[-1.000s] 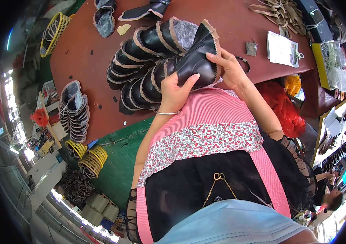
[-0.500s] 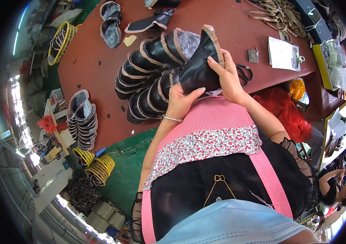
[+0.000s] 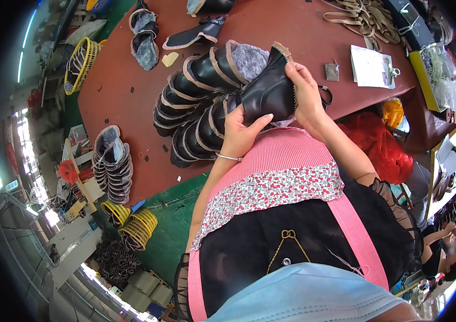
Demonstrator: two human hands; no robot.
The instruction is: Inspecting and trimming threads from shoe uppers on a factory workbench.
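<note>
Both my hands grip one black leather shoe upper (image 3: 267, 88) with tan stitched edging, held just above the table's near edge. My left hand (image 3: 242, 129) pinches its lower left end, thumb on top. At the upper right side, my right hand (image 3: 305, 92) is closed round the edge, with the thumb hidden behind or along the leather. Beside it, two curved rows of nested black uppers (image 3: 187, 88) lie on the table, and the end one shows grey fleece lining (image 3: 249, 60).
On the red-brown table (image 3: 115, 91) lie another upper (image 3: 195, 35), fleece-lined pieces (image 3: 145, 49), a nested stack (image 3: 112, 166), a clipboard with paper (image 3: 370, 67), tan straps (image 3: 364, 21) and a yellow scrap (image 3: 169, 59). Yellow baskets (image 3: 138, 228) stand on the green floor. Another person sits far right.
The upper has been tilted and turned in my hands, its top edge now lower. My right hand has shifted its grip along the edge. The view has moved slightly.
</note>
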